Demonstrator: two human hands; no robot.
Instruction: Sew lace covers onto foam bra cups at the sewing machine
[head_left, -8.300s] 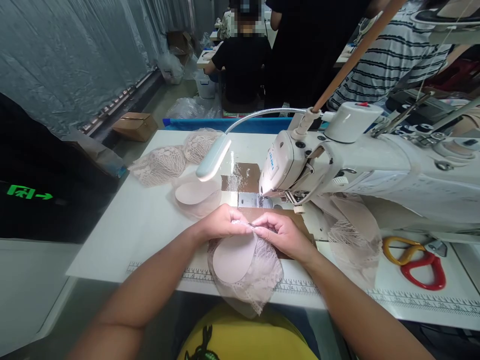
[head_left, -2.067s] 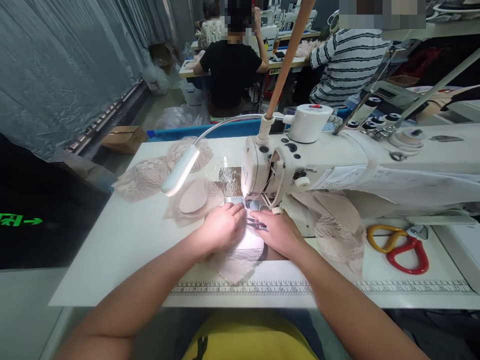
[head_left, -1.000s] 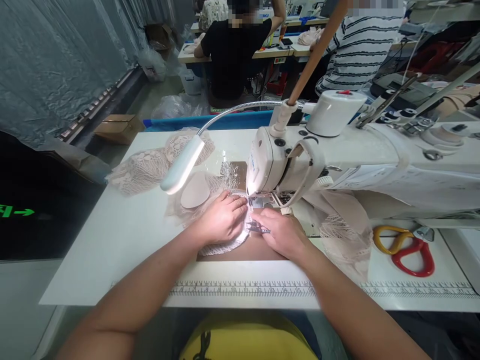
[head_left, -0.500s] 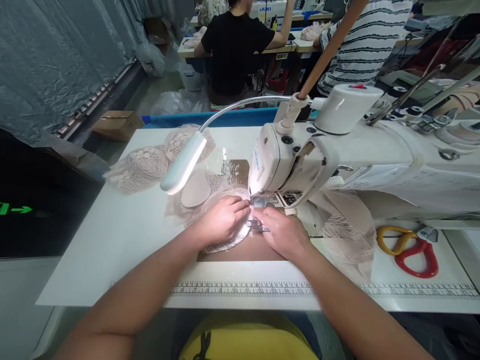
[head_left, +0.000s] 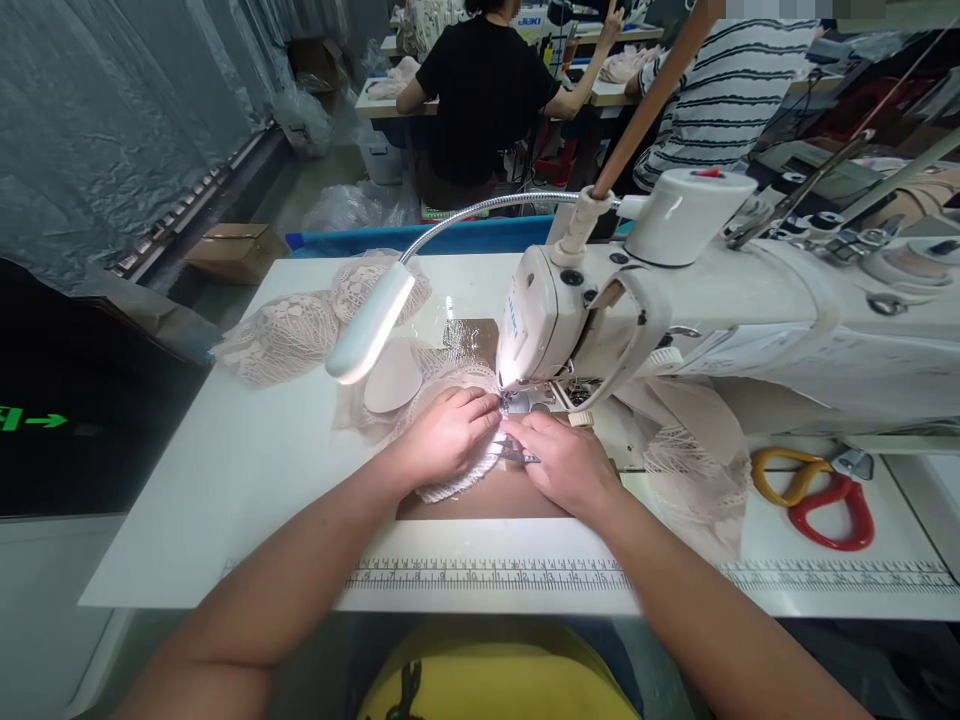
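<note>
My left hand (head_left: 444,434) lies flat, fingers stretched, pressing a pale pink lace bra cup (head_left: 457,480) onto the bed of the white sewing machine (head_left: 675,310). Its fingertips reach the presser foot (head_left: 517,400). My right hand (head_left: 566,462) rests on the brown plate just right of the needle, fingers curled around small metal thread snips (head_left: 519,455) whose tips point left toward the lace.
A gooseneck lamp (head_left: 371,322) hangs over finished lace cups (head_left: 281,335) and a foam pad (head_left: 391,385) at the left. More lace (head_left: 697,470) is heaped on the right, beside red and yellow scissors (head_left: 821,495). A ruler strip (head_left: 487,577) lines the table's front edge. Other people sit at tables behind.
The lace cup has moved from the table edge up under the presser foot. Over the last second the hands stay at the needle and the lace edges slightly further in.
</note>
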